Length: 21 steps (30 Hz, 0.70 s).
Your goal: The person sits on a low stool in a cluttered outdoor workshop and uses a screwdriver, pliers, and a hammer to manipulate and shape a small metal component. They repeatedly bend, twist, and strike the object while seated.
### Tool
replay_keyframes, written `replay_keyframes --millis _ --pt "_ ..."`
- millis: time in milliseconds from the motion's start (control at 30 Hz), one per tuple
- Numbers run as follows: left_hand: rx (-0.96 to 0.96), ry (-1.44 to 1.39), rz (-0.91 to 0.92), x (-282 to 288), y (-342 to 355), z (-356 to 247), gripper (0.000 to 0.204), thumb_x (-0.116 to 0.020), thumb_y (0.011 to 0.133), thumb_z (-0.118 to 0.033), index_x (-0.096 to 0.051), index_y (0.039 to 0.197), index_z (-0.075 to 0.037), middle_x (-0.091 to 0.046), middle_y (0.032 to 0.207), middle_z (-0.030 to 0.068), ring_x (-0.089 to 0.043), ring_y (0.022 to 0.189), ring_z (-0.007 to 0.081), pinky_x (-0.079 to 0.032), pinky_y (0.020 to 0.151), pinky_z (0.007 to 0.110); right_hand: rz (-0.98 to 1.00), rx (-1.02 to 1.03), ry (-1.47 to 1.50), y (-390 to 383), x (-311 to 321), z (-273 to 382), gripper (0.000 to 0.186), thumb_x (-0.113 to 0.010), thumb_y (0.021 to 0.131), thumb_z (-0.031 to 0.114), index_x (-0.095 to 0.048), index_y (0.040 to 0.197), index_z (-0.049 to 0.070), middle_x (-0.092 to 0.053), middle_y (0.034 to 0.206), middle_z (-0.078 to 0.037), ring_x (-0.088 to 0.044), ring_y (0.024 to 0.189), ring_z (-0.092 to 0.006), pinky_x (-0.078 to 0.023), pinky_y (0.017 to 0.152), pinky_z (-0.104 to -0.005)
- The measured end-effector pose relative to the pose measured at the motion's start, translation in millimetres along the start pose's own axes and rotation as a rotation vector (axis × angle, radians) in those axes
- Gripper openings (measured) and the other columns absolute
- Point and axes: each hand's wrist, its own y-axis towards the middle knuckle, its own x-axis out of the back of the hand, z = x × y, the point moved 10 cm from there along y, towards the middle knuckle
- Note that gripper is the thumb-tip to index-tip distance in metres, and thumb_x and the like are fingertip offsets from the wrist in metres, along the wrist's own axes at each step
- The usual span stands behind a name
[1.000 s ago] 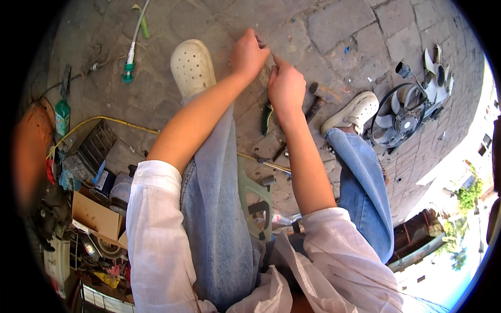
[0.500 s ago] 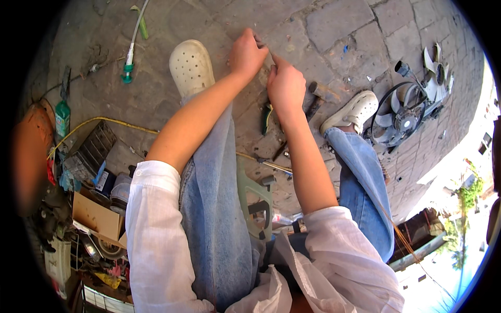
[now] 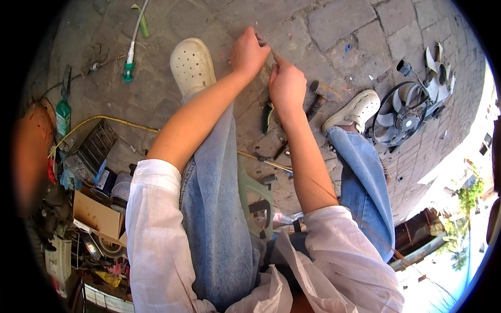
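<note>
Out over the stone paving, my left hand [image 3: 250,55] is closed in a fist with its knuckles up. Whatever it may hold is hidden or too small to name. Close beside it, my right hand [image 3: 288,89] has its fingers curled and its forefinger reaching to the left hand's fingertips. Anything between its fingers cannot be made out. Under the right wrist lie pliers [image 3: 268,118] with dark, yellow-edged handles. A hammer [image 3: 324,92] with a rusty head rests on the ground just right of that hand.
My pale clogs [image 3: 192,65] stand either side of the work. At right lies a fan assembly [image 3: 407,121] with loose blades. A yellow cord [image 3: 112,119], a green bottle [image 3: 63,117], a dark crate [image 3: 91,146] and a cardboard box [image 3: 96,214] are at left. A white hose with a green end [image 3: 128,70] lies ahead.
</note>
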Motion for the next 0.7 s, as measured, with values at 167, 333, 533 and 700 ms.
replay_keyframes --millis 167,333,533,700 --pt "0.008 0.000 -0.007 1.6 -1.8 -1.5 0.027 -0.072 0.069 -0.016 -0.056 0.087 -0.003 -0.068 0.079 0.0105 -0.066 0.077 0.0294 -0.051 0.070 0.039 0.012 -0.025 0.001 -1.0 1.7 0.5 0.030 -0.055 0.085 0.012 -0.066 0.113 0.008 -0.067 0.086 -0.021 -0.065 0.081 -0.0389 -0.052 0.073 -0.0464" --pt "0.003 -0.012 -0.015 1.5 -1.8 -0.6 0.027 -0.072 0.069 -0.015 -0.056 0.087 -0.002 -0.068 0.078 0.0100 -0.066 0.077 0.0290 -0.051 0.069 0.039 0.020 -0.026 0.005 0.5 1.5 1.3 0.031 -0.054 0.085 0.011 -0.065 0.114 0.007 -0.068 0.088 -0.020 -0.066 0.081 -0.0383 -0.052 0.073 -0.0457" --pt "-0.026 -0.109 0.013 -1.7 0.2 2.3 0.025 -0.072 0.069 -0.012 -0.055 0.086 -0.003 -0.066 0.079 0.0124 -0.064 0.077 0.0317 -0.050 0.068 0.041 0.124 -0.038 -0.123 7.9 -9.7 5.7 0.027 -0.052 0.087 0.013 -0.066 0.109 0.008 -0.067 0.089 -0.021 -0.063 0.085 -0.0407 -0.051 0.076 -0.0469" --pt "-0.056 -0.147 0.031 -2.6 0.1 -2.3 0.026 -0.072 0.069 -0.011 -0.055 0.086 -0.002 -0.066 0.077 0.0131 -0.064 0.075 0.0309 -0.051 0.068 0.039 0.161 0.108 -0.391 9.7 -18.6 22.3 0.020 -0.053 0.084 0.009 -0.067 0.098 0.004 -0.068 0.086 -0.019 -0.067 0.080 -0.0348 -0.054 0.068 -0.0420"
